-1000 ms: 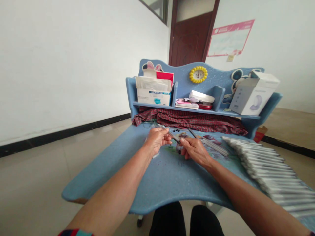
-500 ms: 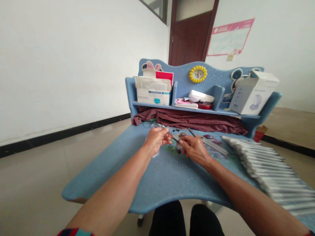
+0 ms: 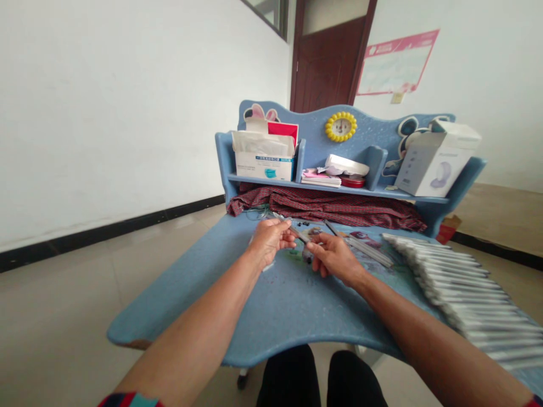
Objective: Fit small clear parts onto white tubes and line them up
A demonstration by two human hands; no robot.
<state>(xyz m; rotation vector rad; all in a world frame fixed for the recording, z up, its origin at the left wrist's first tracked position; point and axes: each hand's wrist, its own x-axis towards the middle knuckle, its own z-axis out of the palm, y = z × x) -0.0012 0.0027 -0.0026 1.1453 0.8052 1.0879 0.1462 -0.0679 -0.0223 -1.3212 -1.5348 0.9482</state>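
Note:
Over the middle of the blue desk (image 3: 271,305), my left hand (image 3: 270,240) is closed in a pinch around a thin grey rod (image 3: 297,233) that slants toward my right hand. My right hand (image 3: 335,255) is also closed, its fingertips pinched at the rod's near end, where a small dark piece shows. The two hands almost touch. A few loose grey rods (image 3: 368,251) lie on the desk just right of my right hand. Small dark bits (image 3: 302,224) lie on the desk behind my hands.
A long stack of silver-white rods (image 3: 462,294) fills the desk's right side. Red checked cloth (image 3: 331,208) lies under the shelf. The shelf holds a mask box (image 3: 263,158), papers and a red tin (image 3: 339,176), and a white carton (image 3: 436,161). My dark-trousered knees (image 3: 322,379) sit below the front edge.
My right hand has shifted slightly left and closer to my left hand along the rod. Otherwise the scene holds still.

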